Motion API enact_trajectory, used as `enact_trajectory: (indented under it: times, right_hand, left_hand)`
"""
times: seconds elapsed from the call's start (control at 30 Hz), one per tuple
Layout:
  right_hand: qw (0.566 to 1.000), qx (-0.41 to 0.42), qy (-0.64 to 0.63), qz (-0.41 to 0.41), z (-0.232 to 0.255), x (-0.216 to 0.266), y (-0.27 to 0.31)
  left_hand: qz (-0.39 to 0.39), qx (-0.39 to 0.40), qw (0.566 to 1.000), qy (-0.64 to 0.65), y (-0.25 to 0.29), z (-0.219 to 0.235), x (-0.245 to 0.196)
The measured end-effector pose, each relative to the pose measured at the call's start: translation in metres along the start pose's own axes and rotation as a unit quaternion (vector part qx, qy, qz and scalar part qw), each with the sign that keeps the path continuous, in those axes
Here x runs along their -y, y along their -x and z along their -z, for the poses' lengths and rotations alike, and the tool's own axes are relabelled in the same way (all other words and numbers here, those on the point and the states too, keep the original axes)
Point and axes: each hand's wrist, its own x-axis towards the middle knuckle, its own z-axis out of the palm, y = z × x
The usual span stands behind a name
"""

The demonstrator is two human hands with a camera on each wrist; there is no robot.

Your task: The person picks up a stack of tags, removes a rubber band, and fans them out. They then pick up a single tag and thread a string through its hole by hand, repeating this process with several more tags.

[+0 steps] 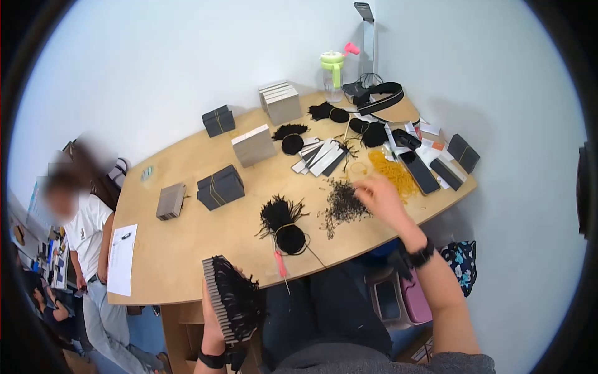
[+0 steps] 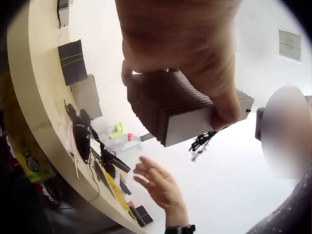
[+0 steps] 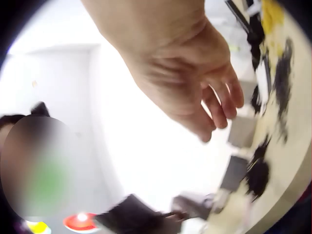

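My left hand [image 1: 213,315] grips a thick stack of grey cards [image 1: 219,293] with black cords hanging off it, at the table's front edge. In the left wrist view the thumb of the left hand [image 2: 195,58] presses the face of the stack [image 2: 187,127]. Over the pile of small dark pins [image 1: 342,202] is my right hand [image 1: 381,201], its fingers slightly bent. The right wrist view shows the right hand [image 3: 180,73] with nothing visible between its fingers. A black cord bundle [image 1: 290,238] lies between the hands.
Yellow bands [image 1: 393,171], a phone [image 1: 419,172] and white cards [image 1: 322,156] lie beyond the pins. Dark banded blocks [image 1: 221,187] and grey blocks [image 1: 254,146] stand at the back and left. A pink-handled tool [image 1: 280,264] lies near the front edge. A person [image 1: 90,230] stands at the left.
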Motion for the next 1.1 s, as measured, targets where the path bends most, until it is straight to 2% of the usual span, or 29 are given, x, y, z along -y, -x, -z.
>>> enact_trajectory:
  times: [0.07,0.1,0.17,0.27,0.3,0.33,0.37,0.4,0.47,0.53,0.57,0.6,0.67,0.7,0.77,0.8,0.87,1.0,1.07,1.1]
  right_hand:
    - [0.993,-0.071,0.086,-0.027,-0.014,-0.042,-0.03]
    - [0.993,-0.07,0.088,-0.026,-0.024,-0.06,-0.043]
    - [0.984,-0.033,0.174,0.019,-0.044,-0.09,-0.064]
    - [0.968,-0.052,0.24,0.057,-0.052,-0.111,-0.083]
    - [0.968,-0.045,0.241,0.06,-0.046,-0.116,-0.091]
    - [0.998,-0.011,0.065,-0.024,-0.033,-0.112,-0.099]
    - [0.988,0.024,-0.113,-0.108,-0.021,-0.1,-0.103]
    - [0.948,0.066,-0.259,-0.175,-0.005,-0.072,-0.103]
    - [0.904,0.154,-0.372,-0.144,0.025,-0.014,-0.102]
    - [0.883,0.249,-0.381,-0.114,0.046,0.048,-0.096]
    - [0.884,0.284,-0.359,-0.091,0.049,0.076,-0.089]
    - [0.879,0.297,-0.362,-0.09,0.051,0.106,-0.082]
    - [0.879,0.382,-0.28,-0.062,0.052,0.158,-0.066]
    - [0.88,0.382,-0.276,-0.061,0.048,0.17,-0.062]
    - [0.854,0.444,-0.271,0.008,0.042,0.185,-0.054]
    - [0.854,0.445,-0.27,0.013,0.041,0.187,-0.052]
    - [0.884,0.392,-0.238,0.092,0.037,0.186,-0.047]
    - [0.894,0.408,-0.15,0.108,0.028,0.165,-0.041]
    - [0.85,0.356,-0.388,0.015,0.024,0.16,-0.036]
    - [0.818,0.314,-0.482,0.014,0.012,0.164,-0.036]
  left_hand:
    - [0.102,0.01,0.994,0.039,-0.003,0.007,-0.011]
    - [0.122,0.02,0.992,0.039,-0.006,0.005,-0.021]
    - [0.12,0.017,0.992,0.036,-0.005,-0.002,-0.031]
    - [0.099,0.011,0.994,0.039,-0.011,-0.003,-0.032]
    - [0.112,0.036,0.992,0.044,-0.013,0.0,-0.031]
    - [0.125,0.058,0.989,0.05,-0.014,0.001,-0.031]
    - [0.127,0.05,0.989,0.052,-0.016,-0.001,-0.029]
    - [0.145,0.049,0.985,0.079,-0.022,-0.005,-0.027]
    - [0.167,0.034,0.98,0.107,-0.038,-0.017,-0.023]
    - [0.086,0.175,0.981,0.024,-0.064,-0.028,-0.022]
    - [0.034,0.22,0.974,-0.031,-0.073,-0.031,-0.024]
    - [0.041,0.209,0.977,-0.032,-0.075,-0.035,-0.021]
    - [-0.004,0.275,0.959,0.069,-0.076,-0.044,-0.015]
    - [-0.007,0.275,0.959,0.071,-0.071,-0.045,-0.016]
    - [0.008,0.254,0.964,0.077,-0.059,-0.044,-0.021]
    - [0.005,0.251,0.965,0.075,-0.051,-0.041,-0.027]
    - [0.097,0.213,0.969,0.076,-0.033,-0.03,-0.043]
    - [0.072,0.203,0.975,0.051,-0.02,-0.006,-0.059]
    - [0.088,0.233,0.966,0.064,-0.02,0.0,-0.052]
    - [0.043,0.239,0.968,0.063,-0.018,0.001,-0.048]
